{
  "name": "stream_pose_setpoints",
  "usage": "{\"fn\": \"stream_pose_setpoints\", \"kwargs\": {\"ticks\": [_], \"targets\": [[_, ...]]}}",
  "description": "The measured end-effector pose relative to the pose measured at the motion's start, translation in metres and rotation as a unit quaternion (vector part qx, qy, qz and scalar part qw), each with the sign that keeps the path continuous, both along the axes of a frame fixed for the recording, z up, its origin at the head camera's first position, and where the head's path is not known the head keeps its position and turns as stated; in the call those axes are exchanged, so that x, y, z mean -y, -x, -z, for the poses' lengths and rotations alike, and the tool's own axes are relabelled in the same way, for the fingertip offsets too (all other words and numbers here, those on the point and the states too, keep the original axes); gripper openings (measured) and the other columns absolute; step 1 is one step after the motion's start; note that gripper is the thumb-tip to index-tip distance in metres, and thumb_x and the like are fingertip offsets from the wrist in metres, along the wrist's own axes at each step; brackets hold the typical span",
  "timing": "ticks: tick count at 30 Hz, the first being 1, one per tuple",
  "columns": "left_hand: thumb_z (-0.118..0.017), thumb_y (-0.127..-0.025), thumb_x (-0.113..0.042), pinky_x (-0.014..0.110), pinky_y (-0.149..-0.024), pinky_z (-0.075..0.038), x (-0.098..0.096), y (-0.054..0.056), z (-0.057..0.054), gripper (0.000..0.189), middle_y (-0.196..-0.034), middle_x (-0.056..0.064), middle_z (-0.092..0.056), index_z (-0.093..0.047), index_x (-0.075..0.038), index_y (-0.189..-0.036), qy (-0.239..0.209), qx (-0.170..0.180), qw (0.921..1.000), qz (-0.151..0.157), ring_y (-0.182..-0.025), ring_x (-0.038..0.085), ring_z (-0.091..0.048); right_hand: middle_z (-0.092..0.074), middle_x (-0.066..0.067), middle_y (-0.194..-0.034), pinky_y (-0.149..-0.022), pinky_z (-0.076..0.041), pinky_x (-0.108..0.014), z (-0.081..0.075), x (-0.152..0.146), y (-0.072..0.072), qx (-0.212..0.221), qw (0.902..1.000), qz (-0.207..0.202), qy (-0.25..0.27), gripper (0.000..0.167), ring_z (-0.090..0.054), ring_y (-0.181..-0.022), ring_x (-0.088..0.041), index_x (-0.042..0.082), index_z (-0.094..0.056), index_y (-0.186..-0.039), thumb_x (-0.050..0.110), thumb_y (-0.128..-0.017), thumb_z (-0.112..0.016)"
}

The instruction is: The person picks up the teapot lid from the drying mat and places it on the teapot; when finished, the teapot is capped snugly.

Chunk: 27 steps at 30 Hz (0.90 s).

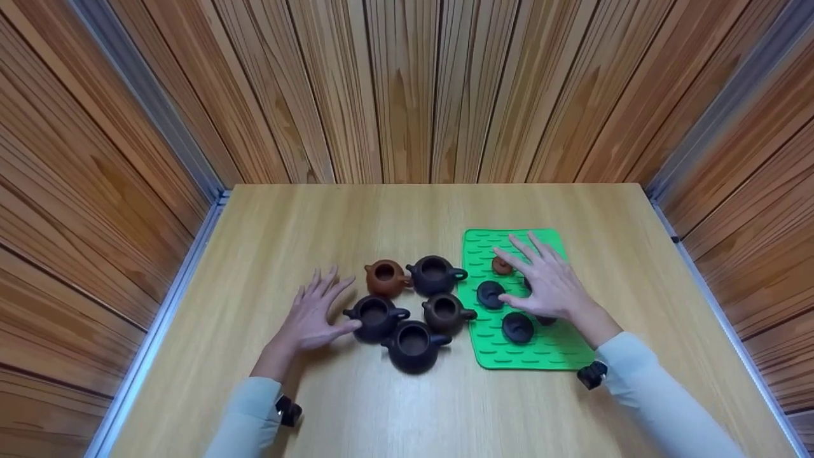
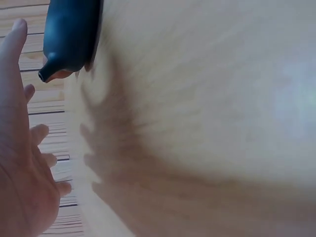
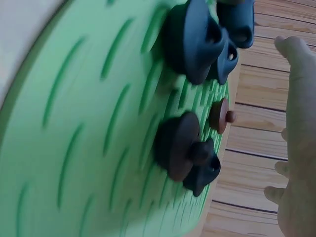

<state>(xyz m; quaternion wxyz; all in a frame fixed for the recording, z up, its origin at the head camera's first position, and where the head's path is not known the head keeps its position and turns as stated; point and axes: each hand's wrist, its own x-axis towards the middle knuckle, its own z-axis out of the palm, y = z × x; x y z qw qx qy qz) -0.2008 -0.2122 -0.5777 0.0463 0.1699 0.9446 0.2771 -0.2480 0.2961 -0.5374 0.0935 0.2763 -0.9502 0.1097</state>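
Several lidless teapots stand clustered mid-table: a reddish-brown teapot (image 1: 380, 291), a black teapot (image 1: 434, 287) beside it, a dark brown teapot (image 1: 446, 324), a left black teapot (image 1: 374, 334) and a front black teapot (image 1: 413, 362). My left hand (image 1: 313, 316) has its fingers spread, thumb near the left black teapot's spout. Over the green mat (image 1: 509, 356) my right hand (image 1: 550, 280) hovers with fingers extended. Beneath and around it lie a small reddish lid (image 1: 502, 267), black lids (image 1: 517, 327) and a brown lid (image 3: 178, 148); the hand partly covers some in the head view.
The wooden table (image 1: 305, 235) carries everything. Slatted wood walls (image 1: 407, 95) enclose its back and both sides, with metal rails (image 1: 159, 318) along the side edges. The mat lies directly right of the teapots.
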Motion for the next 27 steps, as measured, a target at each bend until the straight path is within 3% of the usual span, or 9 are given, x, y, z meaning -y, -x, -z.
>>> {"fn": "stream_pose_setpoints", "kwargs": {"ticks": [3,8,15,21,27], "targets": [[-0.081,-0.097,-0.059,0.083,-0.135,-0.016,-0.001,0.001,0.003,0.091,-0.189,0.017,-0.024,-0.044,-0.03,-0.174,-0.059,0.024,0.9979,-0.009,-0.176,0.053,-0.013,-0.046,-0.021,-0.178,-0.124,-0.034,-0.086,0.002,0.005,0.001,0.007,0.9989,-0.009,0.046,0.094,-0.035,-0.164,-0.062,0.026,-0.05,-0.171,0.057,-0.089,-0.085],[-0.091,-0.094,-0.046,0.072,-0.138,-0.025,-0.003,0.001,0.008,0.094,-0.185,0.017,-0.035,-0.046,-0.025,-0.173,-0.152,0.054,0.9869,-0.013,-0.173,0.046,-0.029,-0.048,-0.018,-0.177,-0.12,-0.039,-0.086,0.006,0.011,-0.001,0.042,0.9925,-0.015,0.114,0.093,-0.038,-0.164,-0.059,0.024,-0.05,-0.171,0.049,-0.09,-0.09],[-0.097,-0.091,-0.026,0.066,-0.133,-0.039,-0.007,0.003,0.008,0.091,-0.172,0.02,-0.053,-0.052,-0.009,-0.168,-0.245,0.051,0.968,0.024,-0.16,0.045,-0.052,-0.057,-0.016,-0.17,-0.121,-0.045,-0.077,0.011,0.016,-0.007,0.107,0.9709,-0.022,0.213,0.083,-0.051,-0.157,-0.047,0.018,-0.055,-0.167,0.028,-0.094,-0.093],[-0.098,-0.089,-0.019,0.066,-0.126,-0.047,-0.011,0.003,0.009,0.086,-0.167,0.021,-0.058,-0.057,-0.006,-0.163,-0.269,0.059,0.9605,0.036,-0.147,0.044,-0.065,-0.068,-0.016,-0.157,-0.117,-0.053,-0.067,0.013,0.021,-0.005,0.144,0.9546,-0.022,0.26,0.071,-0.064,-0.142,-0.043,0.015,-0.062,-0.162,0.014,-0.097,-0.09],[-0.098,-0.089,-0.017,0.054,-0.122,-0.052,-0.013,0.001,0.012,0.081,-0.16,0.017,-0.064,-0.062,-0.009,-0.16,-0.278,0.095,0.9557,0.022,-0.144,0.04,-0.065,-0.067,-0.021,-0.156,-0.109,-0.06,-0.066,0.023,0.024,-0.005,0.198,0.9321,-0.025,0.302,0.061,-0.063,-0.136,-0.049,0.005,-0.064,-0.157,0.008,-0.1,-0.085]]}}
